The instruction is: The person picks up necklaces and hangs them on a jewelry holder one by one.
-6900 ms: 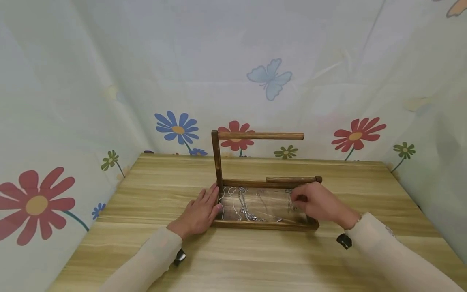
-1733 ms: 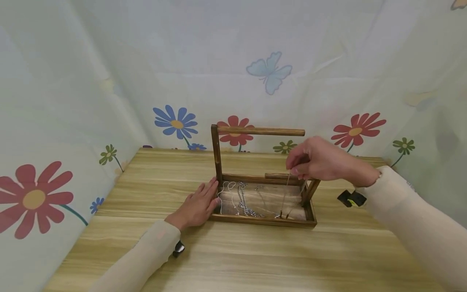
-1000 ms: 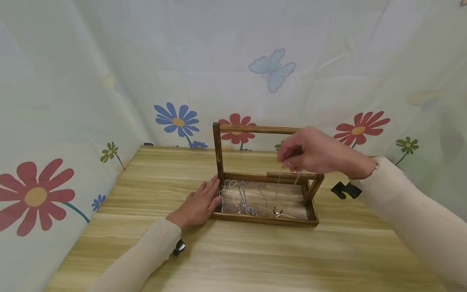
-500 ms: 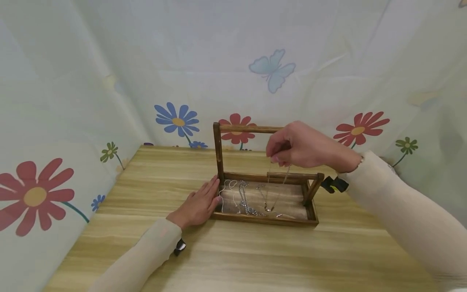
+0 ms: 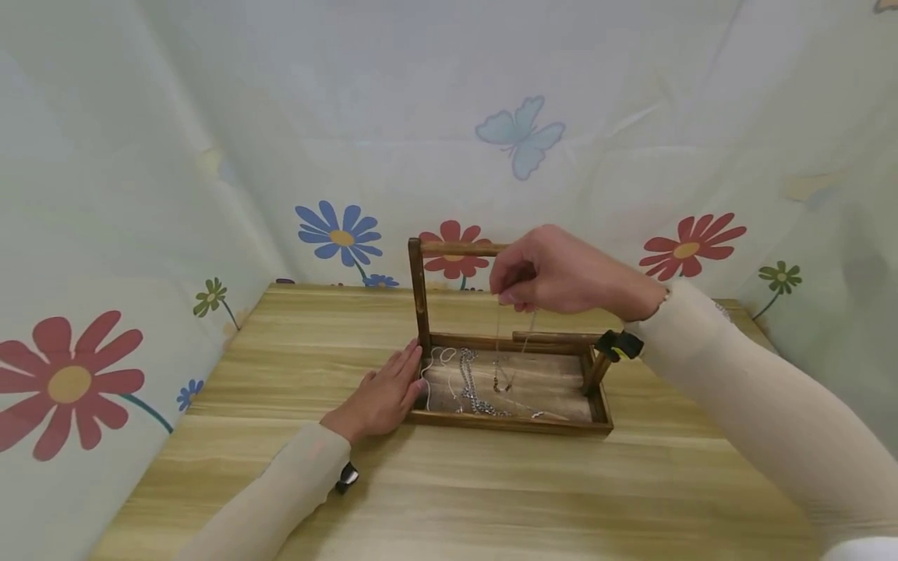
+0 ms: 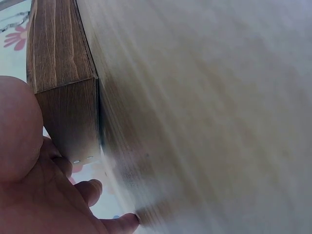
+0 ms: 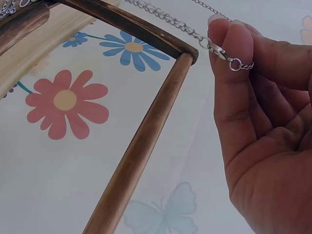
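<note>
My right hand (image 5: pixel 554 273) pinches a thin silver necklace (image 5: pixel 496 335) between thumb and fingertips above the wooden tray (image 5: pixel 505 425). The necklace hangs in a loop, its small dark pendant (image 5: pixel 501 386) low over the tray floor. In the right wrist view, its clasp (image 7: pixel 219 51) lies at my fingertips. My left hand (image 5: pixel 379 396) rests flat against the tray's left end, fingers extended; the left wrist view shows the tray's dark wooden corner (image 6: pixel 68 112) beside it. Inside the tray lie a thicker silver chain (image 5: pixel 470 382), a pale thin chain (image 5: pixel 426 382) and another fine chain (image 5: pixel 536 414).
A tall post (image 5: pixel 418 300) at the tray's left carries a horizontal bar (image 5: pixel 459 248), partly behind my right hand. A shorter post (image 5: pixel 596 374) at the right carries a lower bar (image 5: pixel 550 337). Around the tray spreads the wooden table (image 5: pixel 477 491), with a flower-patterned cloth (image 5: pixel 393 140) behind.
My right hand has lifted the necklace out of the tray's right part and carried it up and left toward the tall post's bar. The left hand has stayed at the tray's left end.
</note>
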`<control>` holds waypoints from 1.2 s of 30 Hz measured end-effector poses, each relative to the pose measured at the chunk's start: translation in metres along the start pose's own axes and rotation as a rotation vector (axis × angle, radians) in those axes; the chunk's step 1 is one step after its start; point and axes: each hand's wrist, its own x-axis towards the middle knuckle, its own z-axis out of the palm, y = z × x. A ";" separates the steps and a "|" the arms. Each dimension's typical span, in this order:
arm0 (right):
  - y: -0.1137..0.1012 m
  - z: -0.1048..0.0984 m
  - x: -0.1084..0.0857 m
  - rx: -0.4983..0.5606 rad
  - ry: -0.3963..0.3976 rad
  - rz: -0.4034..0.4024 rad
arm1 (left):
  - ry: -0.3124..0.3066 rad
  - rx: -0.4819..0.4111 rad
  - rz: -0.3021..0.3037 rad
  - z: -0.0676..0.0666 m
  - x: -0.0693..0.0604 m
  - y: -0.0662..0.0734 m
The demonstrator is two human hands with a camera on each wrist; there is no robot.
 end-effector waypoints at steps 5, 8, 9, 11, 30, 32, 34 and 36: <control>-0.001 0.002 0.004 0.013 0.001 0.000 | -0.019 -0.002 -0.001 0.000 -0.001 0.002; -0.003 0.003 0.007 0.013 -0.002 -0.004 | -0.031 0.004 -0.006 -0.001 -0.001 0.003; -0.004 0.003 0.009 0.008 -0.004 -0.009 | -0.031 0.008 -0.007 -0.001 0.000 0.003; -0.005 0.003 0.011 0.001 -0.004 -0.021 | -0.030 0.013 -0.012 -0.001 0.000 0.003; -0.009 0.002 0.027 0.022 0.030 -0.018 | 0.004 -0.001 -0.001 0.000 0.000 0.001; -0.010 0.002 0.029 0.023 0.039 -0.008 | 0.007 0.000 0.003 0.000 0.000 0.000; -0.009 0.002 0.031 0.020 0.047 -0.006 | 0.003 0.002 0.001 0.000 0.000 0.000; -0.008 0.002 0.032 0.018 0.057 -0.011 | -0.001 0.002 0.000 0.000 0.000 0.000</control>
